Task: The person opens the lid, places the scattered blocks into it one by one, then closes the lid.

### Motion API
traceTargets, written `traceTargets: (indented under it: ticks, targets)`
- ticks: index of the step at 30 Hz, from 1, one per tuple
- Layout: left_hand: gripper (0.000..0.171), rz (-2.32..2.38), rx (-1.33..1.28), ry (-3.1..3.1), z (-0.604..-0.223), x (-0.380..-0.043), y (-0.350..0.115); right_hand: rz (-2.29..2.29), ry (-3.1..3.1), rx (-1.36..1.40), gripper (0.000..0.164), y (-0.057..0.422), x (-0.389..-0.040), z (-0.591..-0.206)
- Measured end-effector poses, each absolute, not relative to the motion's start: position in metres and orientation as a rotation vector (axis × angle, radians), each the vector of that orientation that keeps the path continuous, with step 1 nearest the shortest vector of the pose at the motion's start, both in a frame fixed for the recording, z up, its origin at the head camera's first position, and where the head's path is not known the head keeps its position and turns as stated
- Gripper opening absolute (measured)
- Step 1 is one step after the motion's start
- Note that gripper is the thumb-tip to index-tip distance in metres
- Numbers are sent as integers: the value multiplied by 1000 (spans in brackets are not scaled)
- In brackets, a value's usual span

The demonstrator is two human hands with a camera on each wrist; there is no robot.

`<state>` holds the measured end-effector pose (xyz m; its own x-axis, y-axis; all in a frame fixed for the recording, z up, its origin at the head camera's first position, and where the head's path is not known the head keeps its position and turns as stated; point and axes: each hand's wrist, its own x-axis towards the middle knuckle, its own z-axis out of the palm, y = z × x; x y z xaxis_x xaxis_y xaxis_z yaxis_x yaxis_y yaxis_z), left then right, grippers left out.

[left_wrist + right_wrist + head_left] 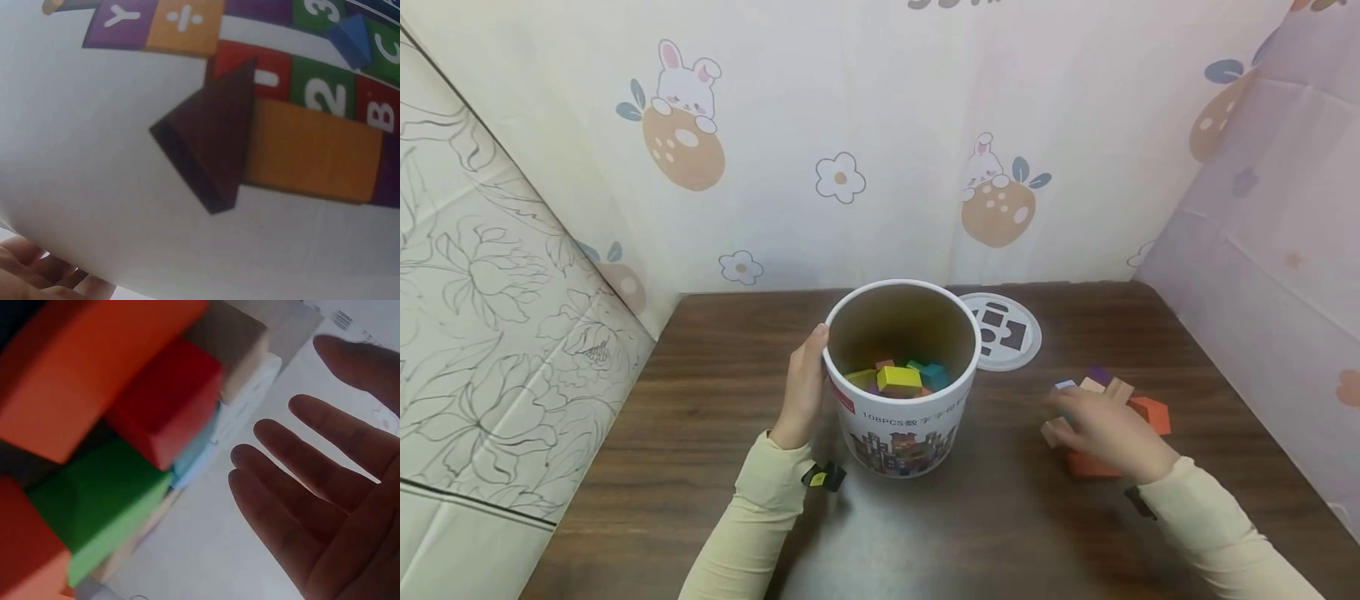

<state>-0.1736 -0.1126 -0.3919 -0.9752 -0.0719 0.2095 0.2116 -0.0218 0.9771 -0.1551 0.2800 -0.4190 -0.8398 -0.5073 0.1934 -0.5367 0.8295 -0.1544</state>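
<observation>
A white bucket printed with colourful blocks stands upright on the table. My left hand holds its left side, with fingertips up at the rim. In the left wrist view the printed wall fills the frame, and my left fingers curve along its edge. Inside the bucket lie several coloured blocks, a yellow block on top. My right hand is over a loose pile of blocks at the right. The right wrist view shows its fingers spread beside a red block and a green block.
Behind the bucket, to its right, lies a round white lid with shaped cut-outs, partly hidden by the bucket. Orange blocks and wooden ones lie around the right hand on the dark wooden table. A patterned curtain backs the table.
</observation>
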Motion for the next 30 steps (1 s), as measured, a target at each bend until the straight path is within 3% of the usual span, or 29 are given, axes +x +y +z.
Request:
traceTargets:
  ticks: [23, 30]
  targets:
    - [50, -2115, -179, -2043, -396, -177, -114, 209, -2895, 873, 11, 278, -155, -428]
    - [51, -2111, -167, -2048, -394, -175, -114, 233, -2887, 852, 20, 278, -158, -421]
